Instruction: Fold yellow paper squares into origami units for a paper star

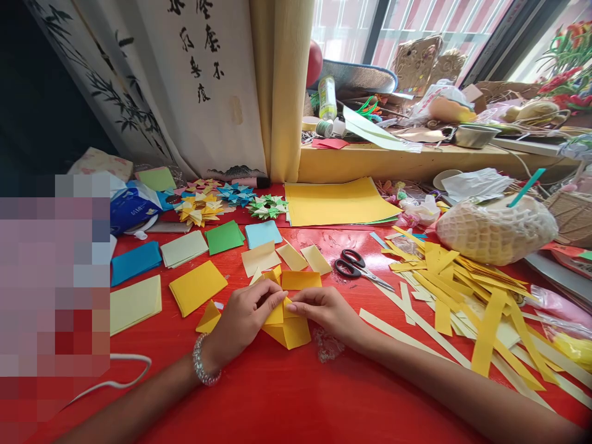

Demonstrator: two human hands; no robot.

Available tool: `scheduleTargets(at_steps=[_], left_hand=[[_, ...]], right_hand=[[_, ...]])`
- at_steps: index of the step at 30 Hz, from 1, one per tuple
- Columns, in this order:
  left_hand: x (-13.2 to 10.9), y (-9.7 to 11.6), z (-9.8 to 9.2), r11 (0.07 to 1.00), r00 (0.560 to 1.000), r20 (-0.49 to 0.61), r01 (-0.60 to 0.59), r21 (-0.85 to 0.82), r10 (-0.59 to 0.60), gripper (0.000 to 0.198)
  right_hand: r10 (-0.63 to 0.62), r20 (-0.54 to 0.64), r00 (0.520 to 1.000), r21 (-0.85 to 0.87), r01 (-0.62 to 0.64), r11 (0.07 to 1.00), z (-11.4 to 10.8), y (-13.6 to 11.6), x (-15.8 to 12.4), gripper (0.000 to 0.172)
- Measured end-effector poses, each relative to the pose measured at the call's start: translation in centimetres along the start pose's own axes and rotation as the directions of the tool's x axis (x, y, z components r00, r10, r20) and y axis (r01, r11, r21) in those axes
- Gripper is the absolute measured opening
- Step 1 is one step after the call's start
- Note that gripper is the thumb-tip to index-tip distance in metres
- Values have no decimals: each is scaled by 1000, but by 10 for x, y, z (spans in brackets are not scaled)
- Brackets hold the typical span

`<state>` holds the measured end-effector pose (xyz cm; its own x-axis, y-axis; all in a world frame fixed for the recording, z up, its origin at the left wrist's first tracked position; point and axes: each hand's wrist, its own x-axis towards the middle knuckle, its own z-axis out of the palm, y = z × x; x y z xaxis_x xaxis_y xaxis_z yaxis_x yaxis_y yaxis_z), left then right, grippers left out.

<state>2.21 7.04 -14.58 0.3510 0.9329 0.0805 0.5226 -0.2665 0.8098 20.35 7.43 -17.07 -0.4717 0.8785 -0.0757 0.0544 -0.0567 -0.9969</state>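
Both hands meet over a folded yellow paper piece [296, 332] at the middle of the red table. My left hand [247, 311], a clear beaded bracelet on its wrist, pinches the paper's upper left part between thumb and fingers. From the other side, my right hand [326, 311] pinches near the same upper edge, its fingertips close to the left thumb. Just left of my left hand lies a small folded yellow piece [209, 317]. Beyond my fingers are a yellow paper rectangle [301, 280] and several cream paper pieces [259, 258].
Black-handled scissors [358, 266] lie right of centre. Yellow and cream strips [456, 290] cover the right side, near a net-wrapped coconut-like object [497, 228] with a straw. Stacks of coloured paper [198, 287] sit left. Folded paper stars [268, 207] and large yellow sheets [340, 202] lie behind.
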Motion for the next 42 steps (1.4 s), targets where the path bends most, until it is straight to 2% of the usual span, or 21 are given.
scheduleTargets(at_steps=[8, 15, 17, 20, 25, 31, 36, 42], left_hand=[[-1, 2, 0, 1000, 1000, 26, 8, -17, -7, 24], [1, 1, -2, 989, 997, -21, 65, -132, -68, 30], [1, 0, -2, 988, 998, 0, 58, -145, -58, 29], [1, -1, -2, 992, 999, 40, 40, -121, -35, 28], [2, -1, -1, 997, 999, 37, 20, -79, -17, 27], [2, -1, -1, 988, 997, 76, 38, -147, -27, 26], [2, 0, -1, 990, 997, 72, 49, -132, -39, 26], [2, 0, 0, 995, 997, 75, 37, -93, -30, 26]], right_hand=[[-9, 0, 1000, -18, 9, 1000, 0, 0, -1, 29], [3, 15, 1000, -33, -2, 999, 1, 0, -2, 32], [1, 14, 1000, -38, 0, 999, 1, 0, -2, 32], [-11, 15, 1000, -50, 12, 999, 1, 0, -2, 32], [-44, 30, 999, -35, 45, 998, 0, 1, -1, 31], [-51, -43, 998, 48, 53, 997, -1, 1, -1, 27], [-18, -96, 995, 86, 26, 996, -2, -1, -1, 29], [-21, -85, 996, 88, 28, 996, -2, 0, -1, 28]])
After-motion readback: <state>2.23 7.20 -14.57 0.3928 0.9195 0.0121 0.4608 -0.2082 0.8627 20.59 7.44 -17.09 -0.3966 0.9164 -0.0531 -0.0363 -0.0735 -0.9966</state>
